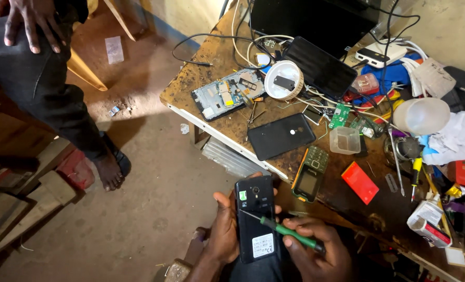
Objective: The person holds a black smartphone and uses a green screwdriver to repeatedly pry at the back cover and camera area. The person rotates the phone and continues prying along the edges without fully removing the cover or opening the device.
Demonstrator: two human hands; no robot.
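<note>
Bystander [44,78] cut off at top edge; screwdriver [284,234] handle hidden.

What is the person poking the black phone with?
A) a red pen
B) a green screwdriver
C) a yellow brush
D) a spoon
B: the right hand holds a green screwdriver with its tip on the back of the phone, which the left hand grips.
</note>
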